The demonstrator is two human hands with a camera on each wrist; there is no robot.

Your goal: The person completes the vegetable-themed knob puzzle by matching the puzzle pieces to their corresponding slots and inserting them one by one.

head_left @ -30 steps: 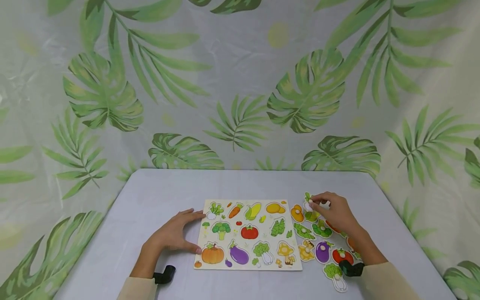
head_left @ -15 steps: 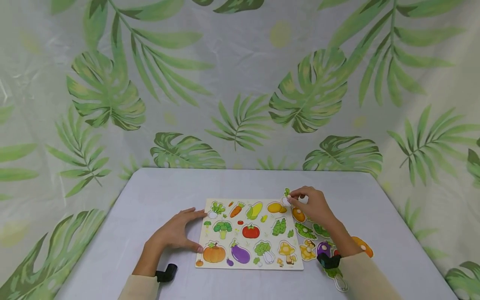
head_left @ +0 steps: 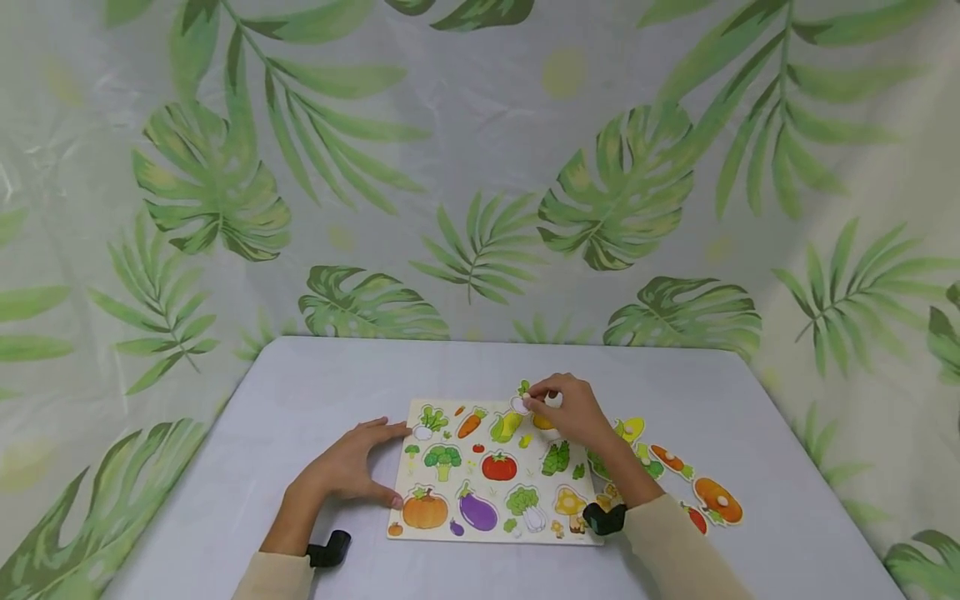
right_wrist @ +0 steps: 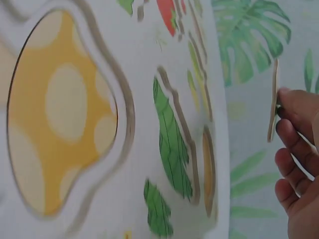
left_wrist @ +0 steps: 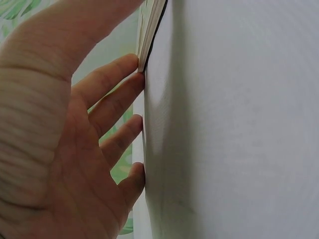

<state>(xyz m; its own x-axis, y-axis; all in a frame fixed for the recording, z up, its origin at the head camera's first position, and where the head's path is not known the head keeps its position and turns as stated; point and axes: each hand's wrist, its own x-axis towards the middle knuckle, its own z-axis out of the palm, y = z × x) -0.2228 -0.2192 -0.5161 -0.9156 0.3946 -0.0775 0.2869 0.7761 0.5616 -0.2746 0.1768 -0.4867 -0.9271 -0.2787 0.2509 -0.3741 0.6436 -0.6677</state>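
My left hand point(head_left: 345, 462) spreads along the left edge of a vegetable puzzle board point(head_left: 525, 537), its thumb and index fingertips touching the edge. In the left wrist view, the fingertips of the left hand point(left_wrist: 89, 149) meet the board's side and the white tabletop. My right hand point(head_left: 573, 412) pinches a white radish puzzle piece point(head_left: 519, 407) by its knob, above the back edge of the board over the corn picture. Seen edge-on in the right wrist view, the radish piece point(right_wrist: 272, 107) is upright at the fingertips of the right hand point(right_wrist: 299, 159).
Several loose knobbed pieces lie right of the board, partly hidden by the right forearm, among them a pumpkin piece point(head_left: 717, 502), a carrot piece point(head_left: 667, 457) and a corn piece point(head_left: 630, 429). A leaf-patterned curtain point(head_left: 480, 167) hangs behind the white table point(head_left: 352, 375).
My right hand has lifted the radish piece from the loose pieces and carried it left over the board's back edge. The left hand has stayed at the board's left edge.
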